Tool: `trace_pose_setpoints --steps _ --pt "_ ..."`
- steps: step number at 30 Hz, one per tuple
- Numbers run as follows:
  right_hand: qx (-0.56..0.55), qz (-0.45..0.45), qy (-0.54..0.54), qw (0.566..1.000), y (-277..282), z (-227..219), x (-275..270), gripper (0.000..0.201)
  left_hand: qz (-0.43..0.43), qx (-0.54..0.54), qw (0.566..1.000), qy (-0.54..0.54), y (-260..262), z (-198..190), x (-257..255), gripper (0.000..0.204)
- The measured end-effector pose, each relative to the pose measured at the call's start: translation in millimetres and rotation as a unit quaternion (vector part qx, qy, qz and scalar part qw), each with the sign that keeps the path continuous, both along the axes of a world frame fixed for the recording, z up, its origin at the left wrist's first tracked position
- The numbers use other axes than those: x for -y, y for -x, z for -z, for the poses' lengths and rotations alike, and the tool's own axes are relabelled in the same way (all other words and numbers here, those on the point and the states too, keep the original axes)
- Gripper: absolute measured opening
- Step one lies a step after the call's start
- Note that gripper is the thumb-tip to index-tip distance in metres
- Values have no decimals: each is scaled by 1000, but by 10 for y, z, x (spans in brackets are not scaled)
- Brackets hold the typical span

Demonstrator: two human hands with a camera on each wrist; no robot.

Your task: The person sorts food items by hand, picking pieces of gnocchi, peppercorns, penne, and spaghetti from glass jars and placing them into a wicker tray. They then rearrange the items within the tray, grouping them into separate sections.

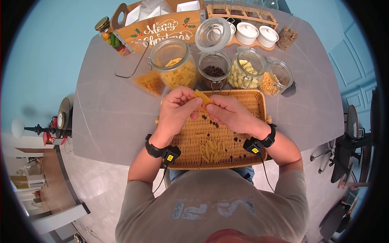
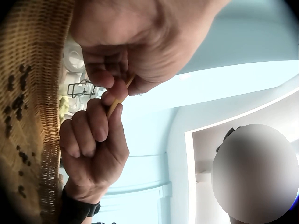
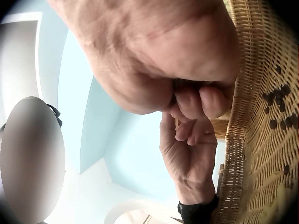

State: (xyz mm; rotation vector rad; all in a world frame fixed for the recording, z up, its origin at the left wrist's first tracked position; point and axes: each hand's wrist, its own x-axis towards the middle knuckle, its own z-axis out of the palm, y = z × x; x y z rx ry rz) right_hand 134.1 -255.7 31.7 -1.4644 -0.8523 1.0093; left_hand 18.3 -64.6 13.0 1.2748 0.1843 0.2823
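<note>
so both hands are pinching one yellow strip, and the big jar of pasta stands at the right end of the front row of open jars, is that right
Not quite: the head view shows the big jar of pasta at the left end of that row. The rest stands: the left hand and right hand both pinch one yellow strip.

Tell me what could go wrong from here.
The yellow pasta is pinched between the left hand and the right hand; it might snap if they bend or twist it.

If it slips, it would probably land in the wicker tray, among the scattered dark beans, and mix with them.

The glass jar of pasta stands just beyond the left hand, so a careless forward reach could bump it.
</note>
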Motion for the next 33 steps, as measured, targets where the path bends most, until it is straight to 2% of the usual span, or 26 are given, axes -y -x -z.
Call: trace_pose_setpoints --steps 5,17,23,33 --pt "-39 17 -2 999 27 -45 -6 23 2 -1 1000 -1 2 -4 -6 3" --pt "-3 14 -2 1000 11 -17 -15 24 -6 -2 1000 -3 10 5 -7 4" --pt "-28 12 -9 999 16 -30 -15 25 -3 3 1000 0 9 15 -9 5" --pt "-10 14 -11 1000 15 -2 -18 26 -4 1 1000 6 8 24 -10 5"
